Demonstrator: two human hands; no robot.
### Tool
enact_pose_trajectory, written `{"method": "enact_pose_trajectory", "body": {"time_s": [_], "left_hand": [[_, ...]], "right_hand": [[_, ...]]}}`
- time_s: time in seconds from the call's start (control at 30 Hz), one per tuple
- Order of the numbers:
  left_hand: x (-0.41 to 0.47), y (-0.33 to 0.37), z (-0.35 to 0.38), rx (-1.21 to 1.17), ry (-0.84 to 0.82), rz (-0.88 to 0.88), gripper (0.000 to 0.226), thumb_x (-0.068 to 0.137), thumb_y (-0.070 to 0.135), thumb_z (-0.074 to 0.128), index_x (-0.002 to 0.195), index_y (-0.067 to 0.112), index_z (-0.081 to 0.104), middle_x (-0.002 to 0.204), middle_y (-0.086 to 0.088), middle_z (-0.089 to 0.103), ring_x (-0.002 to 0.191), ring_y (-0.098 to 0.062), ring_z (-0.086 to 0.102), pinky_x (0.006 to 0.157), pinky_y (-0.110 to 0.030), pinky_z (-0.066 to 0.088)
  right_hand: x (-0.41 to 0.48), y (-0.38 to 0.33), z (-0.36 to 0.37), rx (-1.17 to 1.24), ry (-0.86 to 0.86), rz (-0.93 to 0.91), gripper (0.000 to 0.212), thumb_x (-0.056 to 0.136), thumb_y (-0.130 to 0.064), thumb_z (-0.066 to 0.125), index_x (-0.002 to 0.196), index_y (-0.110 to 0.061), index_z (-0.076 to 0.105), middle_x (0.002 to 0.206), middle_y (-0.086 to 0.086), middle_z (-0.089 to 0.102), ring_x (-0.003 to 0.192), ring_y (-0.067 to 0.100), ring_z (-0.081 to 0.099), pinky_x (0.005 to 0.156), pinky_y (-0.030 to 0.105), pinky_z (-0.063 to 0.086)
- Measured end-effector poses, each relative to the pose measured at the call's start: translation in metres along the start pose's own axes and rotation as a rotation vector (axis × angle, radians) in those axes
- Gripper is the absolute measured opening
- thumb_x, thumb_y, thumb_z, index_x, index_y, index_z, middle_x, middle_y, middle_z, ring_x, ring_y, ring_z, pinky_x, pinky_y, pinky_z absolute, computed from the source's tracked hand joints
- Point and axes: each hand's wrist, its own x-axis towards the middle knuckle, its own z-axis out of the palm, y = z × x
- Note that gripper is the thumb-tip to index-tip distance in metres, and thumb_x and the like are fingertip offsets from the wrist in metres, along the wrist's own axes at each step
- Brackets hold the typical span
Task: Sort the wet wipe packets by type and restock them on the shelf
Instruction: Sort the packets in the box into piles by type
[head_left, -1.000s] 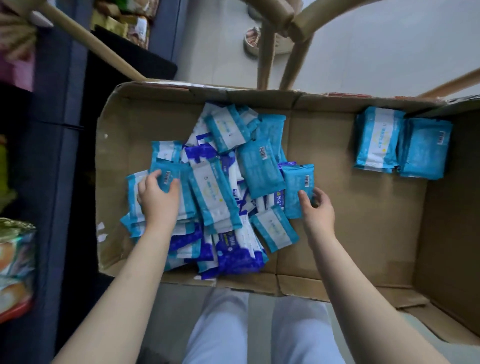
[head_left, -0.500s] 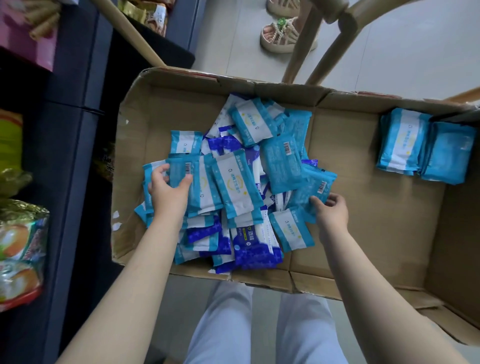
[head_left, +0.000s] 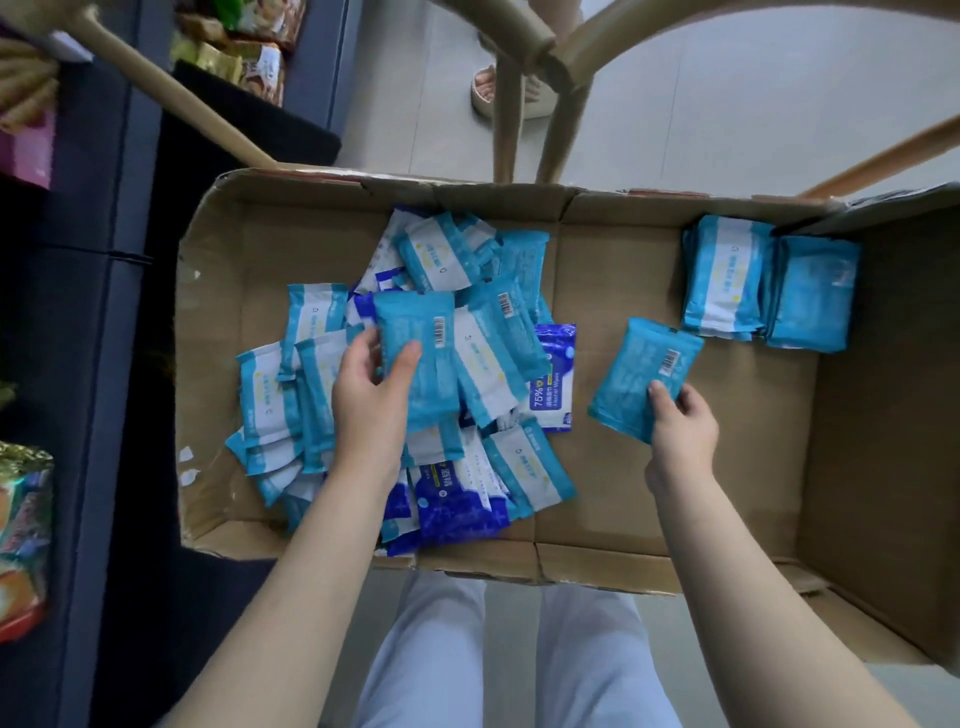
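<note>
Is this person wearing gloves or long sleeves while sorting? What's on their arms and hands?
No gloves: the left hand and right hand are bare, with no ring visible. Both forearms are bare as far as the frame edge, so no sleeve, watch or bracelet shows. Below them, pale blue-grey trousers are visible.

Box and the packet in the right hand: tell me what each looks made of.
Box: brown cardboard, likely corrugated, matte, judging by its creased flaps and torn edges. Packet: probably thin plastic film, with a soft sheen, crimped end seams and a printed barcode.
</note>
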Motion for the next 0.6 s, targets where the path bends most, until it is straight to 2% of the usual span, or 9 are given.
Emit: {"method": "enact_pose_trajectory", "body": {"time_s": [0.1,0.17,0.33,0.4,0.5,0.6], "left_hand": [[-0.018,0.001,0.043,0.005,-0.117,0.011,0.022,0.096,0.025,0.061,0.117,0.031,0.058,0.114,0.011,0.068,0.100,-0.002,0.067,0.078,-0.022,0.056],[-0.028,-0.005,0.076,-0.007,-0.220,-0.036,0.019,0.098,0.022,0.058,0.113,0.034,0.057,0.114,0.010,0.068,0.101,-0.004,0.068,0.079,-0.025,0.058],[-0.043,-0.041,0.167,0.151,-0.435,-0.103,0.023,0.098,0.006,0.050,0.110,0.026,0.056,0.108,0.008,0.067,0.102,-0.011,0.066,0.092,-0.033,0.054],[-0.046,-0.057,0.202,0.214,-0.465,-0.118,0.024,0.097,0.004,0.049,0.108,0.024,0.056,0.108,0.003,0.068,0.103,-0.017,0.065,0.093,-0.038,0.053],[-0.047,-0.080,0.247,0.311,-0.464,-0.153,0.025,0.097,0.004,0.050,0.118,0.016,0.057,0.118,-0.007,0.066,0.109,-0.023,0.064,0.097,-0.044,0.052],[-0.049,-0.090,0.276,0.389,-0.432,-0.132,0.027,0.098,0.006,0.052,0.123,0.012,0.058,0.120,-0.006,0.063,0.104,-0.020,0.062,0.094,-0.037,0.052]], "right_hand": [[0.018,-0.010,-0.034,0.002,0.010,-0.021,0.022,0.100,-0.014,0.057,0.121,-0.012,0.062,0.116,0.001,0.067,0.107,0.016,0.065,0.083,0.023,0.054],[0.032,-0.015,-0.058,-0.021,0.032,-0.033,0.025,0.100,-0.015,0.056,0.124,-0.012,0.061,0.117,0.001,0.066,0.109,0.017,0.064,0.090,0.028,0.054],[0.070,-0.026,-0.117,-0.135,0.093,-0.077,0.028,0.100,-0.011,0.056,0.127,-0.005,0.060,0.119,0.006,0.064,0.110,0.021,0.063,0.096,0.034,0.051],[0.084,-0.029,-0.135,-0.177,0.117,-0.069,0.029,0.100,-0.013,0.057,0.128,-0.007,0.059,0.118,0.004,0.063,0.110,0.020,0.063,0.099,0.037,0.051],[0.106,-0.032,-0.151,-0.205,0.122,-0.036,0.028,0.099,-0.014,0.058,0.126,-0.009,0.060,0.116,0.003,0.064,0.111,0.023,0.064,0.101,0.044,0.051],[0.116,-0.034,-0.152,-0.338,0.085,-0.061,0.029,0.097,-0.015,0.060,0.125,-0.010,0.062,0.119,0.006,0.066,0.110,0.026,0.065,0.101,0.046,0.051]]}}
